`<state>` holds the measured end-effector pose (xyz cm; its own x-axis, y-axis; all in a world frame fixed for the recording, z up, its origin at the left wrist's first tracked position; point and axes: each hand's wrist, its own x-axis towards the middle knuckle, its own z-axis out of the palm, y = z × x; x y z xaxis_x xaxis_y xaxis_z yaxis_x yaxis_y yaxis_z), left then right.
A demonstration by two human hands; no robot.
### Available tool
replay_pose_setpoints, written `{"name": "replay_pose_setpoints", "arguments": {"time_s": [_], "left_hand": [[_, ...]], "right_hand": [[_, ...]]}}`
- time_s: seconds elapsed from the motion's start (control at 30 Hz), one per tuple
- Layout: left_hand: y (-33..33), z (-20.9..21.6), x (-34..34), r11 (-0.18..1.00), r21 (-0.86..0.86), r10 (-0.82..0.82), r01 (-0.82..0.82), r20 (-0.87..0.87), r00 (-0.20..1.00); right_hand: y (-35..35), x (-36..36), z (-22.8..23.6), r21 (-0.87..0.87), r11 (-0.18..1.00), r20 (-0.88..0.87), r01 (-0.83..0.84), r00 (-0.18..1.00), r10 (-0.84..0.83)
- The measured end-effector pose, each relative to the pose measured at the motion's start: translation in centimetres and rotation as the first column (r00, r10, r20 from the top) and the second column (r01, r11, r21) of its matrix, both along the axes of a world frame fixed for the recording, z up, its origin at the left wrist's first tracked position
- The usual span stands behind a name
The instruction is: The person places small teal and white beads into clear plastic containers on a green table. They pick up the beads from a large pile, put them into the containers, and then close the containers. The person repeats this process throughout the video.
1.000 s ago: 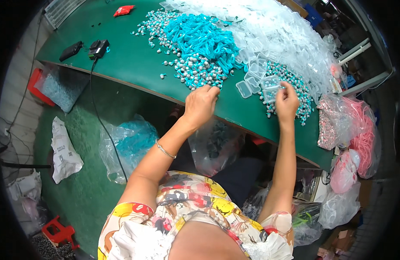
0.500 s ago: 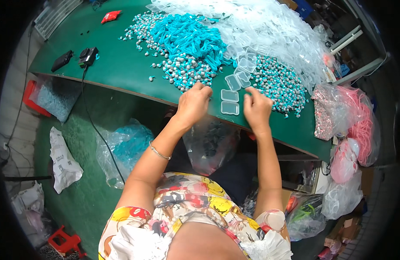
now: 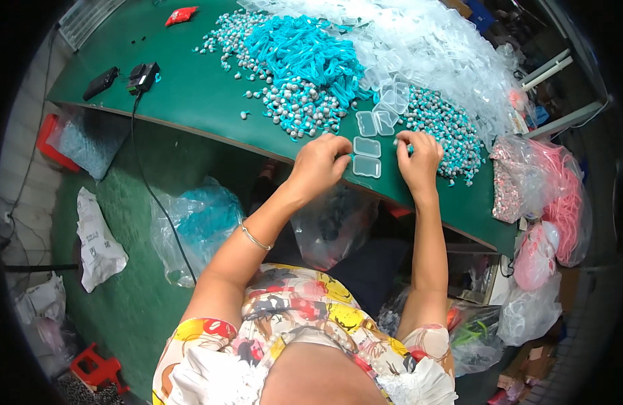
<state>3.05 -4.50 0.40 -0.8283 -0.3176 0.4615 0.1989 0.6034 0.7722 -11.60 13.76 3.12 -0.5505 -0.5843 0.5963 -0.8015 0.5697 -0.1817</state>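
A small clear plastic case lies opened out on the green table, its upper half (image 3: 367, 146) just beyond its lower half (image 3: 367, 167). My left hand (image 3: 321, 164) is at the case's left side, thumb and fingers pinched together; a speck of teal shows at the fingertips. On the right side, my right hand (image 3: 420, 160) is closed in a pinch, with a small grey-and-teal bead-like piece at its fingertips. More clear cases (image 3: 384, 120) lie just beyond. Piles of grey-and-teal pieces flank them, a left pile (image 3: 301, 108) and a right pile (image 3: 446, 128).
Behind lie a heap of teal cords (image 3: 304, 54) and a large mound of clear cases (image 3: 433, 47). A black device (image 3: 143, 77) with a cable and a dark flat object (image 3: 100, 84) sit at left. Bags of pink cord (image 3: 558, 196) hang near the right edge.
My left hand has come off the left pile's edge to the case's left side. My right hand has shifted slightly right, toward the right pile. The whole view has shifted slightly.
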Motion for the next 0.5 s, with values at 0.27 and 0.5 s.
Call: {"name": "replay_pose_setpoints", "arguments": {"time_s": [0.27,0.5], "left_hand": [[2.1,-0.2,-0.6,0.995,-0.102,0.000,0.002,0.020,1.000],[2.4,-0.4,-0.8,0.978,-0.208,0.037,-0.017,0.096,0.995]], "right_hand": [[-0.5,4.9,0.8,0.144,0.954,0.081,-0.261,0.964,0.252],[-1.5,5.1,0.9,0.218,0.943,0.078,-0.252,0.967,0.241]]}}
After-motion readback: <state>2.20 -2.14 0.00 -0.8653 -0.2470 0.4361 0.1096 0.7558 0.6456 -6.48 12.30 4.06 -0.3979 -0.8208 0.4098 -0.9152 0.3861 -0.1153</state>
